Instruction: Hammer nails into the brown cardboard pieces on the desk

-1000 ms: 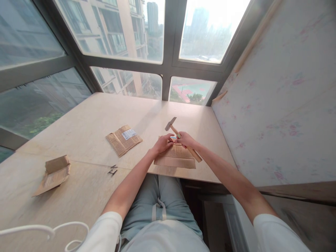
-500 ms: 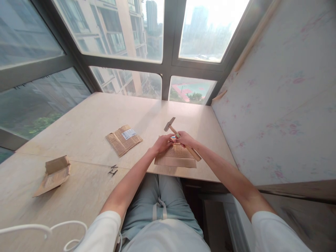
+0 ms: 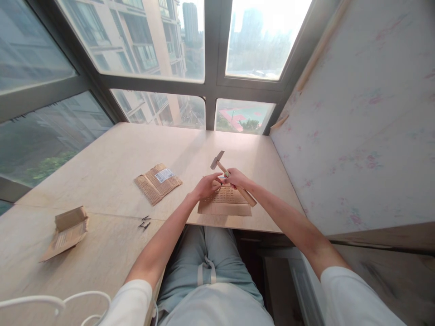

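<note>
My right hand (image 3: 237, 178) is closed round the wooden handle of a small hammer (image 3: 217, 160), whose metal head points up and to the left. My left hand (image 3: 206, 186) is pinched shut just left of it, fingertips meeting the right hand; what it holds is too small to see. Both hands hover over a perforated cardboard sheet (image 3: 224, 202) lying at the near edge of the wooden table (image 3: 115, 154).
A folded brown cardboard wrapper with a white label (image 3: 158, 181) lies left of the hands. Several small dark nails (image 3: 145, 222) lie near the table's front edge. An open cardboard box (image 3: 66, 230) sits far left. A white cable (image 3: 57, 302) runs at bottom left. A wall stands to the right.
The hands and hammer have hardly moved; the view has shifted slightly, and the fingertips of both hands sit a little closer together.
</note>
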`<state>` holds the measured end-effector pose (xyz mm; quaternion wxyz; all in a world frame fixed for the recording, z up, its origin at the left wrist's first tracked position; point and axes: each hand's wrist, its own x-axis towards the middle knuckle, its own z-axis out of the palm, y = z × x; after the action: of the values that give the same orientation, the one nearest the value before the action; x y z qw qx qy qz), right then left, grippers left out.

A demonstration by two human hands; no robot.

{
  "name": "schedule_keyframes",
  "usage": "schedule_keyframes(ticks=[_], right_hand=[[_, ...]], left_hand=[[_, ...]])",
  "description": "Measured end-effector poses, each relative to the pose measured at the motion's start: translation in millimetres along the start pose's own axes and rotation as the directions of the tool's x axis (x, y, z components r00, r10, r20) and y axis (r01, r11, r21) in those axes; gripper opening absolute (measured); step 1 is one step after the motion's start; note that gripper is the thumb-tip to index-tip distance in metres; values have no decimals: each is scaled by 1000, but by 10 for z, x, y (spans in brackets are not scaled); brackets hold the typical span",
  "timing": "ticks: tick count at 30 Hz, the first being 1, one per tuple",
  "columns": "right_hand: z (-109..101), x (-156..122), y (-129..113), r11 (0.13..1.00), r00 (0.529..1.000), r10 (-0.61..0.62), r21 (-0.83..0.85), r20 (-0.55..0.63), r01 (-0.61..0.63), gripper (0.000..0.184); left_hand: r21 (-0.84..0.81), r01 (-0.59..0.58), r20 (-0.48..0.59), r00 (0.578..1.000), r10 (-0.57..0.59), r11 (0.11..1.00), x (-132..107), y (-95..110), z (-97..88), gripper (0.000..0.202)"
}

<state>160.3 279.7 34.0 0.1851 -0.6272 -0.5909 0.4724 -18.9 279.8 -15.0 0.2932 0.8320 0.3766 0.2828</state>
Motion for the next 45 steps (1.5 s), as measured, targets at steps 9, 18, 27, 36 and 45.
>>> schedule_keyframes(ticks=[9,18,27,36,45], right_hand=[[-17,-7,-8,1000,1000,11,14,13,-11,28],[-46,4,26,998,1000,26,62,16,-27,26],[-63,-46,11,996,999,6,85,48,-10,23],[-61,-22,38,999,1000,-29,32,8,29,31],[-7,19,71,986,1000,-17,-165,25,21,38]], left_hand=[[107,81,18,996,-84,991,16,49,33,40],[174,47,33,998,-54,984,39,117,20,36],[255,60,65,995,-79,965,59,167,24,37],[268,73,65,993,-93,961,46,183,28,35],[213,77,39,995,-87,974,26,233,28,36]])
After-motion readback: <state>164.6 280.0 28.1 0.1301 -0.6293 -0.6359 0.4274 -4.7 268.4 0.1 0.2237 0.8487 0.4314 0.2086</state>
